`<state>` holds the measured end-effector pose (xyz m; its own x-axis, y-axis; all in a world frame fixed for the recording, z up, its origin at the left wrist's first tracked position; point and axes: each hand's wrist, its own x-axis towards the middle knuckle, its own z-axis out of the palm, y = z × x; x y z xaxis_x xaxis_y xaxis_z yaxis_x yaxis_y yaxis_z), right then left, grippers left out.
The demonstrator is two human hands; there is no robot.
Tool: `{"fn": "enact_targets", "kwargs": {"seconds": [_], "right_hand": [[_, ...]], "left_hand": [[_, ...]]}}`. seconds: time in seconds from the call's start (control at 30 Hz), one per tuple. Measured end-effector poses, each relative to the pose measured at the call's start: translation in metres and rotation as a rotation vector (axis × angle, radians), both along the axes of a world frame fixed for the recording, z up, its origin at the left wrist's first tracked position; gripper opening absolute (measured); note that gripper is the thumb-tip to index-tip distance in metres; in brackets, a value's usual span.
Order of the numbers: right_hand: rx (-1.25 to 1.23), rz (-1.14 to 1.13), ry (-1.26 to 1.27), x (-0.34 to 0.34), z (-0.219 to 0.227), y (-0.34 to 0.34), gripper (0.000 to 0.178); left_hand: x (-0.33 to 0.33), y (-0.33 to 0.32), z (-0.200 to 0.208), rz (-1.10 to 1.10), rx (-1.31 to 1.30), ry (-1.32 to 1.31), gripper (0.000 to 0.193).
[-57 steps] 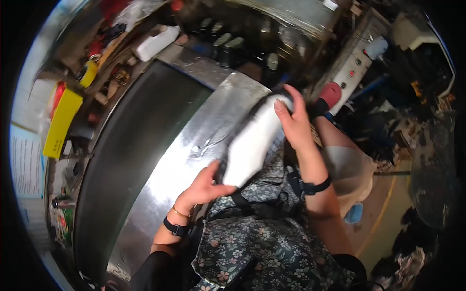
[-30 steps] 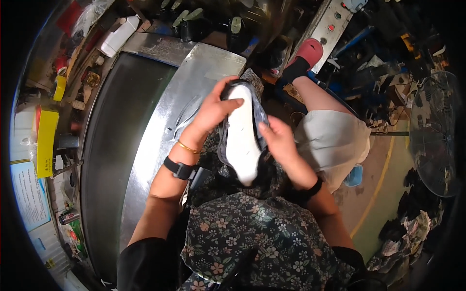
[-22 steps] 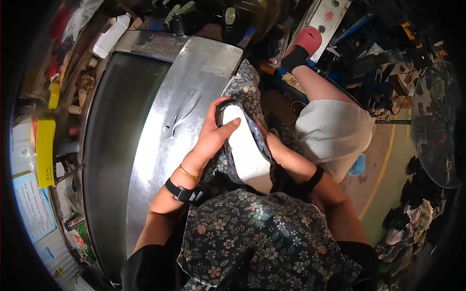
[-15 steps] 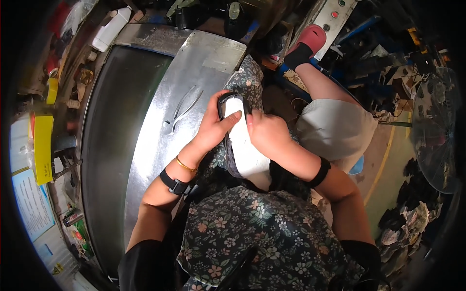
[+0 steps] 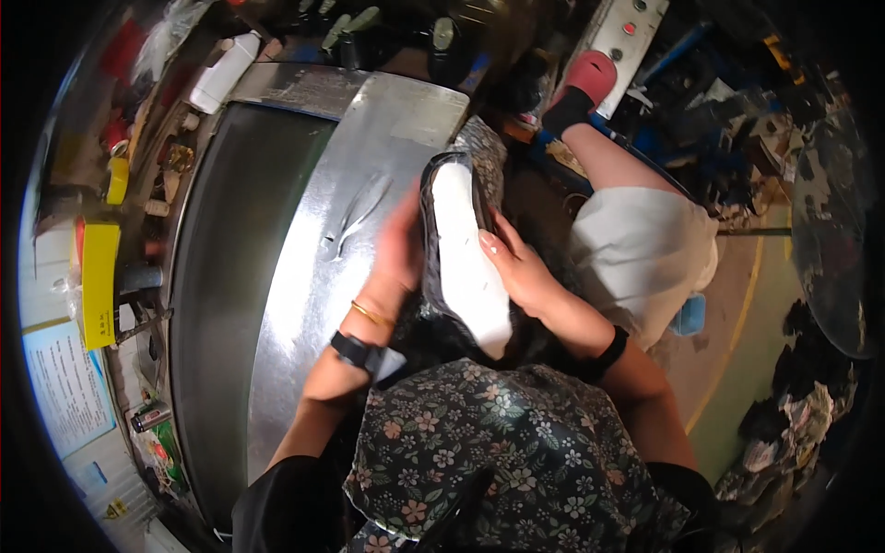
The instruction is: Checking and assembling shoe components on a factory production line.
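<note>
A dark shoe upper [image 5: 430, 276] surrounds a shoe-shaped form whose white underside [image 5: 461, 249] faces up above my lap, toe end pointing away. My right hand [image 5: 527, 269] grips its right side, thumb on the white face and the other fingers partly hidden along the edge. Close against the left side is my left hand [image 5: 401, 244], smeared by motion, so its fingers cannot be read. A pair of slim metal pincers [image 5: 361, 219] lies on the shiny metal plate [image 5: 309, 267] left of that hand.
A dark belt-like surface [image 5: 235, 276] runs along the left. Beyond it are a white bottle [image 5: 224, 72] and a yellow box [image 5: 99, 281]. At the right, a person's leg [image 5: 622, 161] in a red shoe reaches toward a button panel [image 5: 631, 37]; a fan [image 5: 834, 240] stands further right.
My left hand has come off the white face and shifted to the shoe's left side. My right hand has turned from a curled fist to a grip with its thumb on top.
</note>
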<state>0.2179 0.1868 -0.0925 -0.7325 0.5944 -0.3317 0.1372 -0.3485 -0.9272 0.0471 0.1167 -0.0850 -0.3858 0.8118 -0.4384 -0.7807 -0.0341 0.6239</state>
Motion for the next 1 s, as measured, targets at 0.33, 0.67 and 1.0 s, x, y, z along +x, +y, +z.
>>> {"fn": "enact_targets", "kwargs": {"seconds": [0.33,0.67,1.0], "right_hand": [[0.387,0.069,-0.234,-0.049,0.018,-0.02,0.094],[0.159,-0.036,-0.032,-0.035,0.019,-0.029,0.073],[0.314,-0.065,0.052,-0.032,-0.014,-0.031,0.08]], "left_hand": [[-0.033,0.02,0.059,-0.519,-0.686,2.352,0.033],[0.004,-0.062,0.037,-0.583,-0.738,1.923,0.044],[-0.017,-0.047,0.035,-0.283,-0.542,1.412,0.032]]}}
